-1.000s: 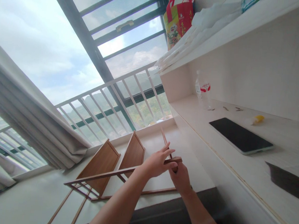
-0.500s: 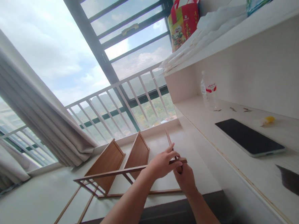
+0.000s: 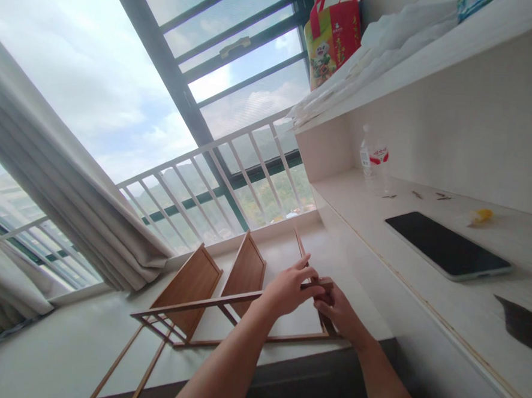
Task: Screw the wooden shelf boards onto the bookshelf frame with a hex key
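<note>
A home, likely a high-rise flat: a large window point(image 3: 133, 83) with a white railing point(image 3: 213, 178) faces green hills, a pale curtain point(image 3: 67, 211) hangs at the left, and a shopping bag point(image 3: 332, 38) tops the right-hand shelf point(image 3: 437, 53).

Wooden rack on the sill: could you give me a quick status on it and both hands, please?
Left hand and right hand both grip the wooden rack at its corner. Rack lies on the windowsill. Nothing in the way.

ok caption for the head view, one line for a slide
Both hands, left and right, grip the corner of a wooden rack frame on a white sill by the window.
</note>
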`<state>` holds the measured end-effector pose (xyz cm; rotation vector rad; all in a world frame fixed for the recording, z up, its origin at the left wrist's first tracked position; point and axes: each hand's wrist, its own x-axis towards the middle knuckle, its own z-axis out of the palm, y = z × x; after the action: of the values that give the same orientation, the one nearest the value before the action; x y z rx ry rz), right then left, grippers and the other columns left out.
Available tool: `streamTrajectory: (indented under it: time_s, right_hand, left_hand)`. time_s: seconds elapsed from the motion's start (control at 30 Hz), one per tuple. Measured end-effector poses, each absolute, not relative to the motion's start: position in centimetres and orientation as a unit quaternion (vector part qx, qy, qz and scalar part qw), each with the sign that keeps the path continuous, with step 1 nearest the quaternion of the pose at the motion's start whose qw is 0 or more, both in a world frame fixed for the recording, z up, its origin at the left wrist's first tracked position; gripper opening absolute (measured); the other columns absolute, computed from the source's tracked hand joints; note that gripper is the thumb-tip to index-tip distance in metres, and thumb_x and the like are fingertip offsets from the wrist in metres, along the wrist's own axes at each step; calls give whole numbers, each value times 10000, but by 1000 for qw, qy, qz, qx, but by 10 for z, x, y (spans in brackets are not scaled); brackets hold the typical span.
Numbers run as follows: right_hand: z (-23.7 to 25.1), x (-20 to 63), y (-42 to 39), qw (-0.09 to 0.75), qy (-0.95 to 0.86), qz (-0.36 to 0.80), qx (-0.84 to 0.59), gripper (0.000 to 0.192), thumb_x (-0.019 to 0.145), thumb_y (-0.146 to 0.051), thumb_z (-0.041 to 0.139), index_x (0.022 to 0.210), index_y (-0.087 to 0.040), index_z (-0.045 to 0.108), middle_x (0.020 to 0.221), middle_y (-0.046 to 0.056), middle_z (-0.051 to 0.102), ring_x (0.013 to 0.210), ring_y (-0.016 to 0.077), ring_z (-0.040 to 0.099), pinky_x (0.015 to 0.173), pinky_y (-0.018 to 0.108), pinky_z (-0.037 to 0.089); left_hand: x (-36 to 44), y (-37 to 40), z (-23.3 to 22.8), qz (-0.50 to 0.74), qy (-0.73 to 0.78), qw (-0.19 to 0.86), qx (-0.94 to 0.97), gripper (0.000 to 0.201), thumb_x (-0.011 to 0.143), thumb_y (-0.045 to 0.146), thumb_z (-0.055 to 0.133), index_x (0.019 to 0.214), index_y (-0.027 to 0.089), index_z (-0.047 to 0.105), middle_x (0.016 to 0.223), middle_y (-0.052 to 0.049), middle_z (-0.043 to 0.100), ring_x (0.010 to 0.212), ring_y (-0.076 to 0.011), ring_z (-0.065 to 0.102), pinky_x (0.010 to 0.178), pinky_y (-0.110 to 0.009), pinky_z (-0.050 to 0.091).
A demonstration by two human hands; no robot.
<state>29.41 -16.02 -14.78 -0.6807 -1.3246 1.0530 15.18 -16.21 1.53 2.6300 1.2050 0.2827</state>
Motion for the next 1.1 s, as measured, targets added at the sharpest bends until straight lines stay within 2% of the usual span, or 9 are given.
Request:
streamTrajectory:
  time_s: [0.1,0.2,0.3,0.53,0.6,0.7,0.8,0.93,1.1]
  right_hand:
    - [-158,306,-154,610,-545,478,-320,482,896,-618,562,1131,-196,552,858,19,636,665,151,544,586,267,447]
    - [-167,309,-147,586,-564,439,-382,450,847,-571,660,1086,-198,575,730,-37,557,607,127,480,574,254,413]
    - [-173,307,-142,575,-580,429,-386,450,795,-522,718,1080,-200,589,747,-32,584,677,151,559,622,265,465]
    - [-175,291,-135,585,-573,473,-325,585,648,-412,853,1106,-217,544,1036,57,725,948,240,685,846,361,563]
    - [-174,288,-136,585,-583,460,-328,532,690,-402,829,1101,-207,553,1033,67,734,921,231,688,834,350,563]
    - [-174,286,-138,579,-598,424,-356,424,813,-397,717,1153,-191,569,950,47,740,756,178,660,712,298,549]
    - [-174,286,-139,586,-603,396,-368,425,878,-382,623,1250,-184,574,864,26,732,673,157,629,654,272,534]
    - [-173,285,-140,599,-606,382,-357,514,884,-361,610,1362,-182,549,782,13,714,705,178,653,666,273,548]
    - [-172,287,-141,596,-615,380,-350,514,885,-322,591,1383,-198,557,769,14,706,771,201,674,734,297,567]
  left_hand:
    - [151,-163,15,104,412,114,898,293,921,516,585,1033,256,656,1584,-95,412,1290,-278,588,973,-330,496]
    - [152,-164,15,98,426,116,892,291,906,508,604,1045,257,649,1600,-92,386,1158,-268,671,928,-339,521]
    - [154,-165,17,93,442,118,885,291,888,490,627,1059,254,645,1608,-98,370,1038,-245,712,903,-342,533]
    - [150,-167,21,85,457,134,875,305,882,484,638,1058,234,636,1609,-133,359,922,-217,729,886,-348,542]
    - [147,-166,19,88,458,138,874,324,874,489,647,1082,240,631,1621,-130,334,930,-214,726,888,-352,547]
    - [144,-166,17,99,456,146,872,411,863,502,659,1195,266,603,1629,-125,318,969,-217,718,906,-363,553]
    - [143,-165,14,112,453,156,870,524,851,503,675,1312,285,553,1621,-134,329,957,-218,720,908,-376,562]
    - [143,-164,12,122,450,164,869,571,844,509,681,1347,278,542,1599,-146,365,970,-233,719,917,-389,567]
    - [142,-163,12,126,444,165,872,545,847,521,675,1321,278,559,1599,-137,370,1014,-249,713,929,-396,569]
